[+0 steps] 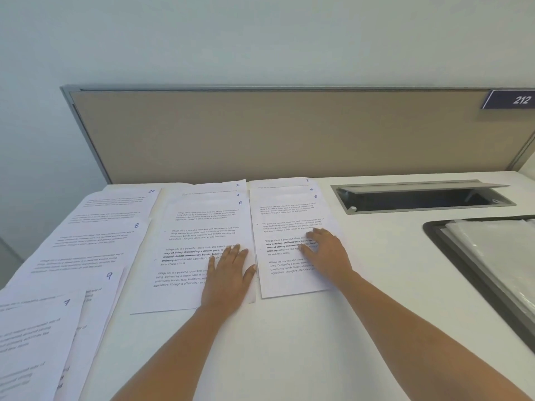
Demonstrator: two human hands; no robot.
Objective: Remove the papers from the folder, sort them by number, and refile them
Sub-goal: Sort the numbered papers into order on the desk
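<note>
White numbered papers (pixel 202 221) lie in two stacks on the bench (pixel 289 342), the left hand (pixel 228 273) and right hand (pixel 327 253) each pressing one with flat fingers (pixel 236 251) that grip nothing, likely steadying them; the folder (pixel 492 256) lies open at right.

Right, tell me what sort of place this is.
Most likely an office cubicle: a fabric partition behind the white desk, a number plate reading 212 on that partition, and a cable hatch set into the desk.

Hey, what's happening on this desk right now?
A person is sorting numbered papers on a desk. The left hand lies flat on the odd-numbered stack (1, 3, 5), the right hand on the even-numbered stack (2, 4, 6). Sheets 7 to 10 lie spread at the left; the folder lies at the right.
</note>
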